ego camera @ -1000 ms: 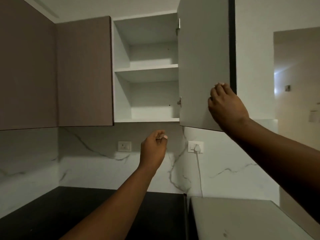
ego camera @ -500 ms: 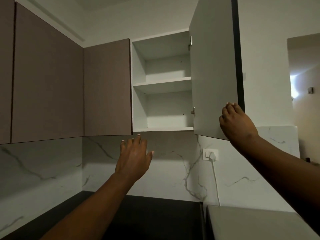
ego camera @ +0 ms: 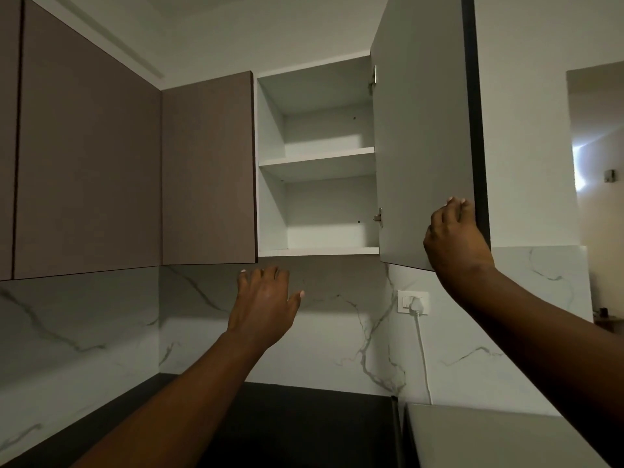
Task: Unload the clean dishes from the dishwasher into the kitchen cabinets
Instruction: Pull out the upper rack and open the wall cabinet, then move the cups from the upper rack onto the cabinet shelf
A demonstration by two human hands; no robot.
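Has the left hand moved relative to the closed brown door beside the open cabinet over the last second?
Yes. The left hand has moved leftward, from below the open cabinet toward the bottom edge of the closed brown door, fingers now spread.

Legible text, labels, brands, numbers, signs: none. The brown cabinet doors are plain, the open cabinet door carries no marking, the shelves bear no label, and the wall socket is too small to show any lettering.
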